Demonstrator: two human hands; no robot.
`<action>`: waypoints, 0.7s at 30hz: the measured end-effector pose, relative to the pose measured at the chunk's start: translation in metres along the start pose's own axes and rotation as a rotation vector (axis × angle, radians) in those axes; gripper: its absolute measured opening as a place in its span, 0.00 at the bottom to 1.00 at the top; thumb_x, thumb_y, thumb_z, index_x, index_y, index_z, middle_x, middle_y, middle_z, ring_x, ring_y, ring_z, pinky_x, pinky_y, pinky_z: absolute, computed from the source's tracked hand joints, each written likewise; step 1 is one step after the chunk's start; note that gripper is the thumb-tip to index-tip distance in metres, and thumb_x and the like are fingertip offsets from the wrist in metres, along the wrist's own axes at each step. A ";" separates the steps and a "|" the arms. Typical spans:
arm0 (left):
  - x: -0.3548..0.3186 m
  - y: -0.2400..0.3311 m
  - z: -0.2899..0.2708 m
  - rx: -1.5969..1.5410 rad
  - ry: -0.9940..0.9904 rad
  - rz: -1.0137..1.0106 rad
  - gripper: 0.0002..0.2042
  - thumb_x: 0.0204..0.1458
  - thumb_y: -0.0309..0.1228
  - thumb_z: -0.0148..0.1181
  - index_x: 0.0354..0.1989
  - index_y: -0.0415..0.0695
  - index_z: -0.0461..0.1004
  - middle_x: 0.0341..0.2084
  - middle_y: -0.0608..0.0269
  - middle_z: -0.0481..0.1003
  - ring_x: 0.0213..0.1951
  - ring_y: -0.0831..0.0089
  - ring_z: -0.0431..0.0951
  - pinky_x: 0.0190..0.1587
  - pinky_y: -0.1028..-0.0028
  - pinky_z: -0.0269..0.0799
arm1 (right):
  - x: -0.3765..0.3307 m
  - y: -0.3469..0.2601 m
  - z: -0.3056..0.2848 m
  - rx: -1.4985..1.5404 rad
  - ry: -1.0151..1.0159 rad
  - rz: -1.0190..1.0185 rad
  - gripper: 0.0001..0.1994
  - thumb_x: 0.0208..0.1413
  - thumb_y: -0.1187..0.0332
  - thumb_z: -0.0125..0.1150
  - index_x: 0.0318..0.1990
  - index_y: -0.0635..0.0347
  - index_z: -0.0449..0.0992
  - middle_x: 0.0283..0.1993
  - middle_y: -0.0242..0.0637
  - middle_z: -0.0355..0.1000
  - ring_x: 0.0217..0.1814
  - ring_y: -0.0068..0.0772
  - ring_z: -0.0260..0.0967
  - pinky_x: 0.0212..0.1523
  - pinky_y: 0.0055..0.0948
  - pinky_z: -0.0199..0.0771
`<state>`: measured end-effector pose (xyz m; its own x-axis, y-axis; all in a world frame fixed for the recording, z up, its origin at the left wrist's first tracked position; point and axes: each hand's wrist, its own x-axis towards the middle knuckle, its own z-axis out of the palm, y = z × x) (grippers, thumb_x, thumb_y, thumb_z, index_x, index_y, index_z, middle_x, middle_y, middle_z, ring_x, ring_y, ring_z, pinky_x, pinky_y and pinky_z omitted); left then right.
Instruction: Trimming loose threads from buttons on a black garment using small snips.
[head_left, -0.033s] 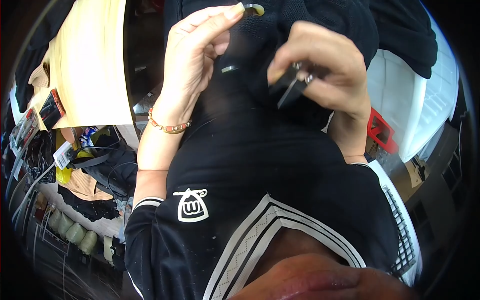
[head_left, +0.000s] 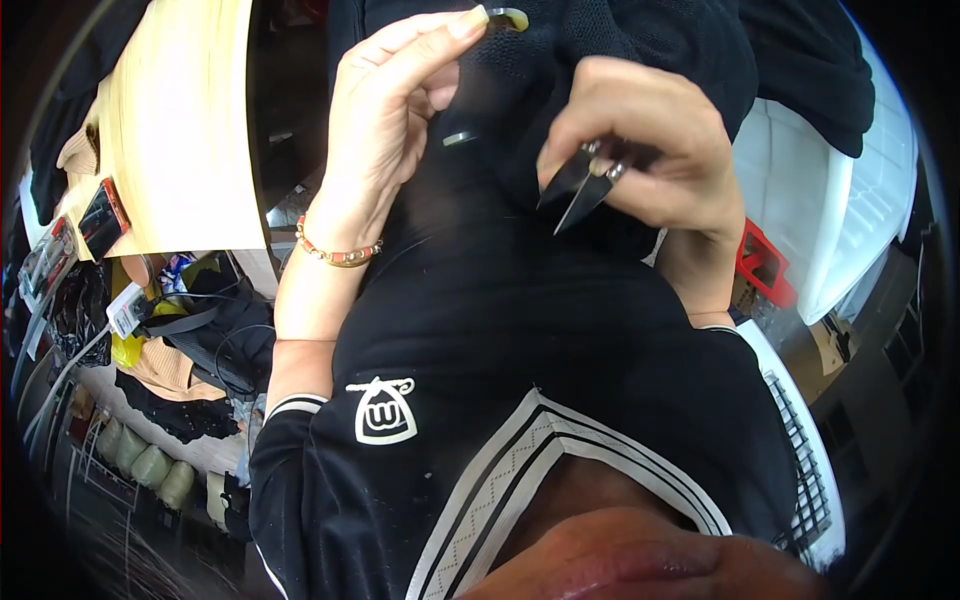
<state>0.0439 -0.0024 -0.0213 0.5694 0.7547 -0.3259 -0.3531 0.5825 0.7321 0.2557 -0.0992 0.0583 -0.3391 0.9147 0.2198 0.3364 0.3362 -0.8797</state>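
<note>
Dark, pointed, open snips [head_left: 590, 193]

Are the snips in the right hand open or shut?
Open: the snips in the right hand show two dark blades, tips apart.

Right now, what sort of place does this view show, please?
Probably a garment workroom, though I cannot be sure: the right hand holds small shears, dark knitted fabric lies in front, and beige cloth lies at left.
</note>
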 end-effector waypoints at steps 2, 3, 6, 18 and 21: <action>0.000 -0.001 -0.002 0.001 0.044 0.006 0.11 0.59 0.25 0.61 0.47 0.34 0.79 0.39 0.56 0.82 0.40 0.76 0.83 0.44 0.83 0.77 | 0.001 0.000 -0.001 0.005 0.014 0.013 0.13 0.43 0.80 0.66 0.39 0.61 0.80 0.27 0.29 0.67 0.25 0.18 0.65 0.24 0.19 0.64; 0.000 -0.001 -0.004 -0.038 0.019 -0.006 0.11 0.59 0.25 0.60 0.47 0.33 0.79 0.41 0.55 0.82 0.42 0.75 0.83 0.46 0.82 0.77 | 0.001 0.000 -0.001 0.012 0.029 0.025 0.15 0.43 0.79 0.68 0.42 0.60 0.80 0.28 0.28 0.67 0.26 0.17 0.65 0.25 0.18 0.64; 0.010 -0.002 -0.003 -0.118 -0.019 -0.019 0.12 0.60 0.24 0.58 0.49 0.31 0.77 0.45 0.52 0.80 0.46 0.72 0.82 0.49 0.78 0.77 | 0.001 -0.003 -0.001 -0.118 0.280 0.205 0.22 0.41 0.72 0.77 0.47 0.57 0.79 0.29 0.25 0.67 0.25 0.13 0.63 0.26 0.15 0.64; -0.009 0.043 0.034 0.106 -0.125 -0.076 0.23 0.64 0.29 0.54 0.64 0.32 0.62 0.46 0.52 0.78 0.45 0.70 0.81 0.49 0.75 0.77 | 0.042 0.016 -0.021 -0.028 0.426 0.315 0.08 0.55 0.77 0.67 0.29 0.62 0.72 0.25 0.18 0.61 0.27 0.08 0.53 0.27 0.15 0.53; -0.015 0.042 0.033 0.149 -0.102 -0.064 0.24 0.62 0.27 0.56 0.66 0.34 0.61 0.46 0.54 0.78 0.45 0.72 0.80 0.50 0.74 0.76 | 0.049 0.021 -0.026 0.035 0.406 0.337 0.08 0.57 0.77 0.66 0.29 0.62 0.72 0.26 0.17 0.62 0.27 0.08 0.54 0.27 0.15 0.54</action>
<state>0.0449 0.0011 0.0342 0.6625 0.6784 -0.3177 -0.2039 0.5714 0.7949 0.2687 -0.0412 0.0620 0.1530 0.9863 0.0620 0.3358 0.0071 -0.9419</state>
